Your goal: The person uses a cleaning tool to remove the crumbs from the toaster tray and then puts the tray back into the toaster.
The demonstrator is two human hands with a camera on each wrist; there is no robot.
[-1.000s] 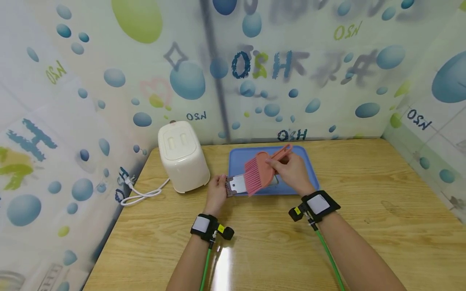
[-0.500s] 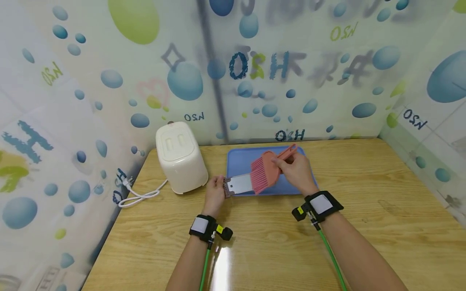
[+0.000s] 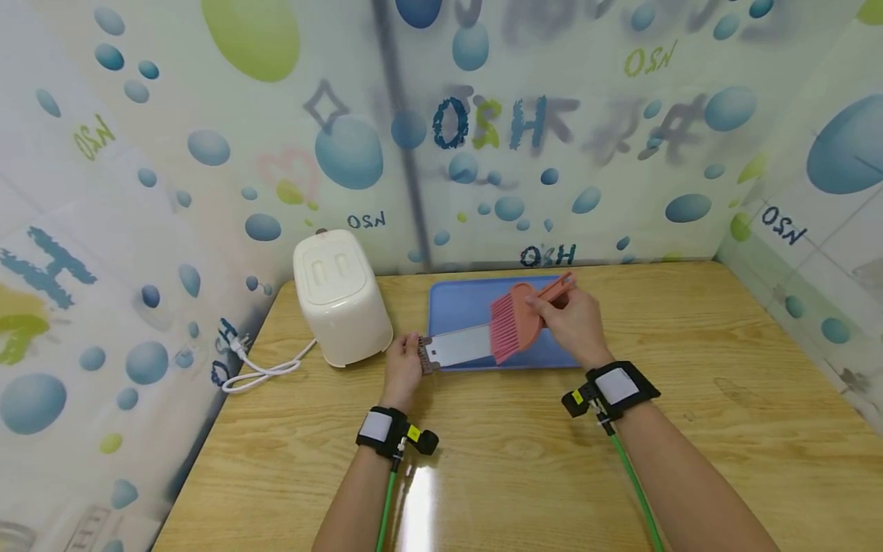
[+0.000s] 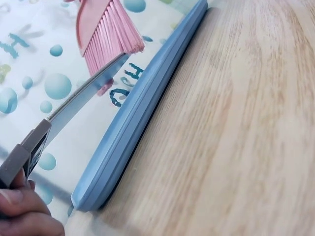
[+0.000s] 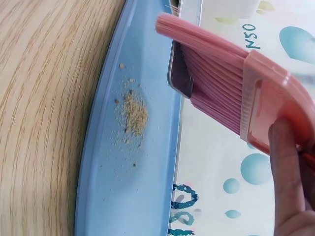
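My left hand (image 3: 402,373) grips the grey-brown end of a flat metal crumb tray (image 3: 464,345), which is held above a blue tray (image 3: 455,300). The crumb tray's bare metal blade (image 4: 88,96) slants upward in the left wrist view. My right hand (image 3: 578,326) holds a pink brush (image 3: 526,318) by its handle, one finger lying along the brush's head. Its bristles (image 5: 211,69) are at the far end of the crumb tray; whether they touch it I cannot tell for sure. A small heap of tan crumbs (image 5: 134,115) lies in the blue tray.
A cream toaster (image 3: 343,299) stands left of the blue tray, close to my left hand. Its white cord (image 3: 265,373) lies coiled on the wooden table (image 3: 510,452). A patterned wall (image 3: 483,207) rises behind the table.
The brush and right hand have moved right along the crumb tray, uncovering more of its metal surface. My left hand still grips its end, having shifted only slightly left in view.
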